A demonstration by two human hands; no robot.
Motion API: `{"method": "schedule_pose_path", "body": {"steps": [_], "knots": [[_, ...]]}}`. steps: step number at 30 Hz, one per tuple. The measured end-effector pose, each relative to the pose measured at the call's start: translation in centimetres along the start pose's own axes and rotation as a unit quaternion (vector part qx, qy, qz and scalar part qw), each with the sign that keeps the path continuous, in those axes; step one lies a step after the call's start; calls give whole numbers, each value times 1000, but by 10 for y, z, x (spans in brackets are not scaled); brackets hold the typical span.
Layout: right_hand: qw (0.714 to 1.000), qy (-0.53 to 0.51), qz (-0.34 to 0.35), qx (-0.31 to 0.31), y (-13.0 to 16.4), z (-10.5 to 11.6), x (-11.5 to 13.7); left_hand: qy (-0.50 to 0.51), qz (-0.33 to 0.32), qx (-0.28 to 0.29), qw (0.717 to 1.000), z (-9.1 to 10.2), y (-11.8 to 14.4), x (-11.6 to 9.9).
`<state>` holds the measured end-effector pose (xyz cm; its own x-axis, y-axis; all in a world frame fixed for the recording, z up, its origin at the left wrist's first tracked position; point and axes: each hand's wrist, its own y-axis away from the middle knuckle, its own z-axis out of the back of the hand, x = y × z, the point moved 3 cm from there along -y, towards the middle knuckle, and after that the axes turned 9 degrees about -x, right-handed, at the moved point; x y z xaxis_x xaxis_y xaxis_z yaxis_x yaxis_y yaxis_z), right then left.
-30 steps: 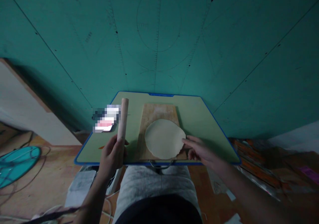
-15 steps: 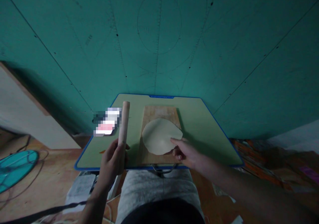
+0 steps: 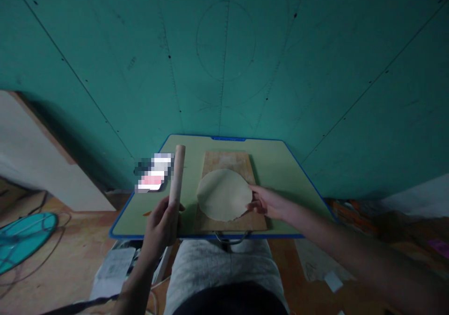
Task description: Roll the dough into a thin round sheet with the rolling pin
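Observation:
A thin, round sheet of rolled dough [image 3: 224, 195] lies on a wooden cutting board [image 3: 229, 158], its left side reaching slightly past the board's edge. My right hand [image 3: 261, 202] pinches the dough at its right edge, thumb and fingers closed on the rim. My left hand [image 3: 163, 221] is wrapped round the lower part of a wooden rolling pin [image 3: 178, 172], which is held upright to the left of the board, apart from the dough. The board's metal handle [image 3: 233, 239] points toward my lap.
A pale green table [image 3: 280, 165] with a blue rim carries everything. At its left lies a blurred-out device with a lit screen [image 3: 154, 175]. Behind stands a green wall [image 3: 224, 95]. A teal round object [image 3: 26, 240] and cables are on the floor at left.
My right hand has shifted from the dough's lower right, where the thumb lay over it, to its right edge. The dough has turned or slid a little left. My left hand keeps the rolling pin.

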<state>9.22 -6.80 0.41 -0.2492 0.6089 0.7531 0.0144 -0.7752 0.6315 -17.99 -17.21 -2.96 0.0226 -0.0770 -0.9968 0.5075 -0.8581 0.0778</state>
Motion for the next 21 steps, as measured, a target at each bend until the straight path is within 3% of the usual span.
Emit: {"method": "schedule_pose_path", "body": {"steps": [6,11,16,17,19,21], "knots": [[998,48,-5,-29,-23,1,17,10,4,-1,1000,1,1,2],[997,65,3,-32,-15,19,-4,-3,2,-4,1000,0,2,-2],[984,144,-9,100,3,51,-20,-18,13,-2,1000,-1,2,-4],[983,158,2,95,4,59,-20,-29,7,3,1000,0,1,-5],[985,164,53,27,4,76,-15,-81,-38,12,996,1,1,-9],[974,159,156,-50,5,85,-7,-178,-127,33,975,-2,3,-19]]}}
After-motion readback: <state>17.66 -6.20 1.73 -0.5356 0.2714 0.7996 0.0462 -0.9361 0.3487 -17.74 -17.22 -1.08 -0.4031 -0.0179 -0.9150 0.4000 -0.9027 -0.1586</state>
